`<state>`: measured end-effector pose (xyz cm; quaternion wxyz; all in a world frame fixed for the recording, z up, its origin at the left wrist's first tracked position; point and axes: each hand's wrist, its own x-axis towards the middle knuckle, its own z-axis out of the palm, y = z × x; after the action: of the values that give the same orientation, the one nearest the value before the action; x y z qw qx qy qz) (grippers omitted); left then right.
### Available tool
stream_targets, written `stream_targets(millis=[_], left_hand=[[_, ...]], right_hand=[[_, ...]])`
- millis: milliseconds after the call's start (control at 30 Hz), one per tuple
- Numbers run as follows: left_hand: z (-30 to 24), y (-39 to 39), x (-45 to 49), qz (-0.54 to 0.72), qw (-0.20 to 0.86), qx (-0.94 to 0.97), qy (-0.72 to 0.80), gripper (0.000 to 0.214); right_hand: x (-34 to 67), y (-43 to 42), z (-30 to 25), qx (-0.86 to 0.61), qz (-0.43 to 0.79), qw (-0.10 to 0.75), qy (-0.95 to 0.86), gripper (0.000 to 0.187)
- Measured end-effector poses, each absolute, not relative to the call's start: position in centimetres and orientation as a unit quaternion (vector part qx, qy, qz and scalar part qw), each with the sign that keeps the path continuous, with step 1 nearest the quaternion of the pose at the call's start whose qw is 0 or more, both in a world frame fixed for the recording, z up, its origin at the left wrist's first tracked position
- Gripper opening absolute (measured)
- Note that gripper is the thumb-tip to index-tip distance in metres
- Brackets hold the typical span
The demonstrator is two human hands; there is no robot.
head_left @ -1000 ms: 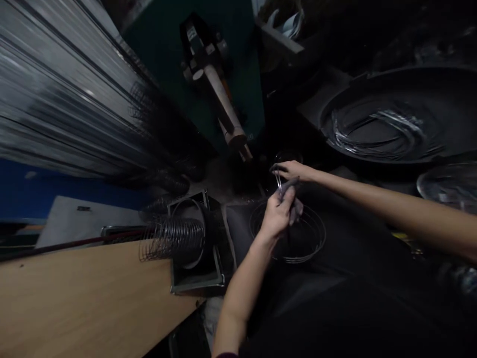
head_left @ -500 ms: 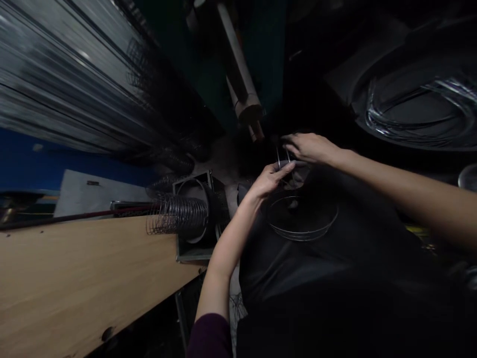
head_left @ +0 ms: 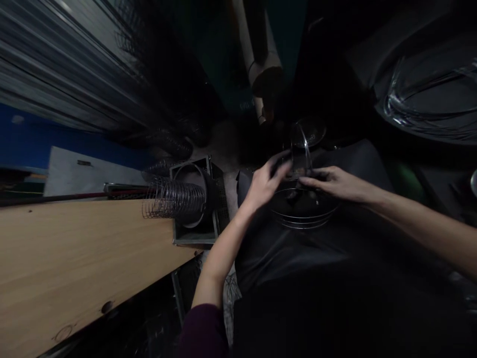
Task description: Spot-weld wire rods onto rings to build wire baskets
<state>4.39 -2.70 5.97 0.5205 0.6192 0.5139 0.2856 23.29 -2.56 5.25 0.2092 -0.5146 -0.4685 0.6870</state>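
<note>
L hand (head_left: 264, 183) opp. R hand (head_left: 333, 183), forearms fwd, nr wire rings (head_left: 303, 222), fingers' grip unclear.

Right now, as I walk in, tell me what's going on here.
The left hand and right hand are close together at a thin shiny wire; blur hides which one grips it. Wire rings show just below, over dark cloth. Off to the left is a wire coil, near a wooden board.

Left grip (head_left: 264, 185) blurred, right grip (head_left: 333, 183) near it, wire rings (head_left: 303, 228) over dark cloth (head_left: 294, 253), wire coil (head_left: 182, 199), wooden board (head_left: 85, 248)
</note>
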Motion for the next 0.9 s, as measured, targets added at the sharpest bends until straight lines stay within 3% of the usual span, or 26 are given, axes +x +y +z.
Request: stream_targets(millis=[133, 233, 333, 467, 567, 700, 900], left_hand=[[1.2, -10.5, 1.5, 0.102, 0.278, 0.838, 0.458, 0.066], [-4.1, -12.9, 1.6, 0.057, 0.191, 0.853, 0.483, 0.056], [-6.2, -11.3, 2.0, 0.108, 0.189, 0.841, 0.495, 0.062], [-3.3, -7.1, 1.7, 0.253, 0.227, 0.806, 0.484, 0.084], [-0.4, -4.6, 1.6, 0.381, 0.202, 0.762, 0.483, 0.075], [1.8, -1.8, 1.7, 0.421, 0.133, 0.763, 0.471, 0.054], [2.8, 1.0, 1.0, 0.455, 0.14, 0.752, 0.455, 0.053]], right_hand=[[24.3, -2.4, 5.6, -0.522, 0.691, 0.2, -0.458, 0.059], [23.8, -3.4, 5.0, -0.529, 0.689, 0.204, -0.452, 0.059], [22.7, -3.4, 4.2, -0.544, 0.665, 0.252, -0.446, 0.055], [21.4, -0.6, 4.1, -0.564, 0.599, 0.314, -0.474, 0.038], [20.6, 2.5, 5.2, -0.571, 0.585, 0.313, -0.484, 0.028], [19.8, 5.8, 7.5, -0.559, 0.543, 0.345, -0.524, 0.021], [19.7, 7.9, 8.6, -0.505, 0.673, 0.354, -0.409, 0.033]])
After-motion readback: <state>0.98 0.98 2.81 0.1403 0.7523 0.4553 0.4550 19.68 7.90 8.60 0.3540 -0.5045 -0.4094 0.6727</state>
